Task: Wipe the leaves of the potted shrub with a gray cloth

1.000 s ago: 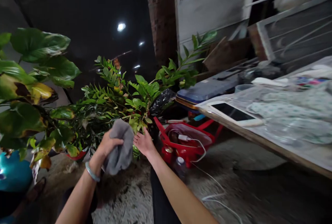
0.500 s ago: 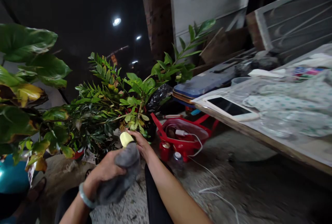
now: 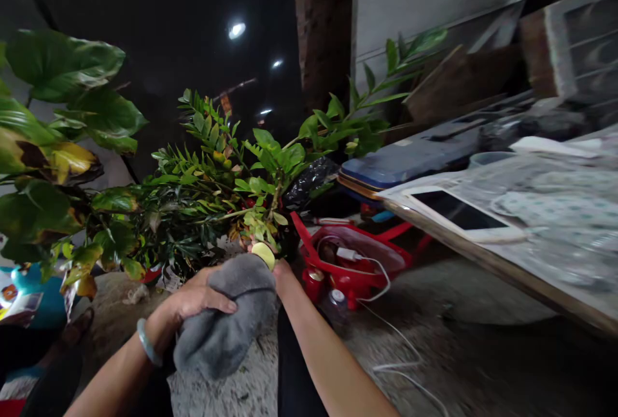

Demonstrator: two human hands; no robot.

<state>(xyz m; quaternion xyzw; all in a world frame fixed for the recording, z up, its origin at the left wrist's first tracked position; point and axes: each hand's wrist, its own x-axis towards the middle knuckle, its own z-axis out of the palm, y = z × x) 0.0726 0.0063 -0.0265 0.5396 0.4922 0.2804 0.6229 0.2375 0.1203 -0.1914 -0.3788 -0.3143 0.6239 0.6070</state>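
My left hand point(image 3: 205, 295), with a pale bracelet at the wrist, is closed on a soft grey cloth point(image 3: 232, 330). The thumb lies over the front of the cloth, which hangs in folds. At the cloth's upper edge shows a pale yellow, round-ended piece point(image 3: 263, 253); its kind I cannot tell. My right hand point(image 3: 284, 272) is closed around the far side of this yellow piece, its fingers mostly hidden behind it and the cloth. Just beyond both hands stand leafy green potted plants point(image 3: 270, 172).
To the right are a red bag-like container point(image 3: 355, 269) with a white charger and cable point(image 3: 347, 253), and a small capped bottle point(image 3: 338, 301). A table point(image 3: 434, 237) bears a white tablet point(image 3: 463, 214). Broad yellowing leaves point(image 3: 72, 159) hang at the left, above a turquoise object point(image 3: 41, 295).
My left hand has turned and pushed the cloth up and right, so that the cloth spreads wider and covers more of the yellow piece. The view has swung slightly left.
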